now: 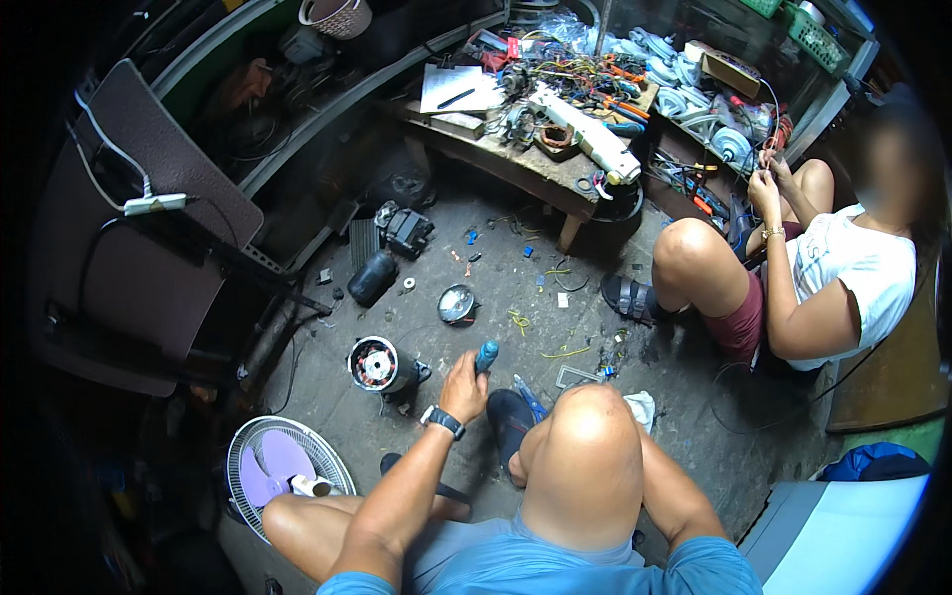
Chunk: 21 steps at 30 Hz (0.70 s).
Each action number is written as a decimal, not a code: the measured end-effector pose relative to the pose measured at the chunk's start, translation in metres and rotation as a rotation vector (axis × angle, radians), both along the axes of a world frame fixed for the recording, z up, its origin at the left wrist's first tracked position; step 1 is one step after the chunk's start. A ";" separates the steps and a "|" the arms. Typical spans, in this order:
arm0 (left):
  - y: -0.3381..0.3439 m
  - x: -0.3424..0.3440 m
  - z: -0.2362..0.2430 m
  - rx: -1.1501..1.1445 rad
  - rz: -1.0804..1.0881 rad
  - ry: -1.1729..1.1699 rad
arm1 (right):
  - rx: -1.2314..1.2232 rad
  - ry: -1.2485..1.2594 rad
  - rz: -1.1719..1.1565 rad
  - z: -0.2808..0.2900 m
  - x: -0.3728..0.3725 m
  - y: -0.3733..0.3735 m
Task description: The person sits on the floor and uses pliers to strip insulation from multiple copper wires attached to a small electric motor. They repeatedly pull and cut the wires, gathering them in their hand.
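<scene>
My left hand, with a watch at the wrist, is closed around a teal tool handle; the rest of that tool is hidden. Just left of it stands a round motor housing, its open top showing copper windings. A shallow metal cap rests on the floor beyond the hand. Beside my shoe lies a blue-handled tool, partly covered by my leg. My right forearm goes down behind my raised knee, which hides the right hand.
A caged fan with purple blades sits at lower left. Farther off are a black cylinder and a black motor part. A low wooden bench carries wires and tools. At right, another person sits handling a thin wire.
</scene>
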<state>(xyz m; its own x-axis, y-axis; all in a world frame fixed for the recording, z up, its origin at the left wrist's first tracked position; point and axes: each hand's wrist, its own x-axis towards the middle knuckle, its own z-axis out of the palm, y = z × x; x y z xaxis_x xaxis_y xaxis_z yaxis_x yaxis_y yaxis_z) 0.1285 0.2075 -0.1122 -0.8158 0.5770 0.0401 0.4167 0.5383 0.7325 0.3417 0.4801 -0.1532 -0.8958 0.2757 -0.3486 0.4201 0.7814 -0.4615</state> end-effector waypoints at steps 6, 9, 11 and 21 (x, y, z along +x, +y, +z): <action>0.005 0.030 -0.078 -0.243 0.154 -0.209 | -0.026 0.363 -0.091 0.125 -0.099 0.051; 0.014 0.038 -0.103 -0.346 0.230 -0.311 | -0.116 0.382 -0.085 0.122 -0.131 0.064; 0.017 0.045 -0.119 -0.382 0.206 -0.316 | -0.298 0.382 -0.092 0.083 -0.128 0.072; -0.013 0.044 -0.086 0.044 0.130 -0.575 | -0.069 -0.090 -0.772 -0.063 0.142 0.053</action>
<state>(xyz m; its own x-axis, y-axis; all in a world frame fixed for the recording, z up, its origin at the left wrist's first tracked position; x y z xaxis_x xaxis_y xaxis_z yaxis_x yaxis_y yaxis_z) 0.1726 0.1941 -0.1980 -0.7775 0.4789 -0.4076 -0.1207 0.5225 0.8441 0.4837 0.5332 -0.2165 -0.4266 0.7844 -0.4503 0.8715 0.2233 -0.4366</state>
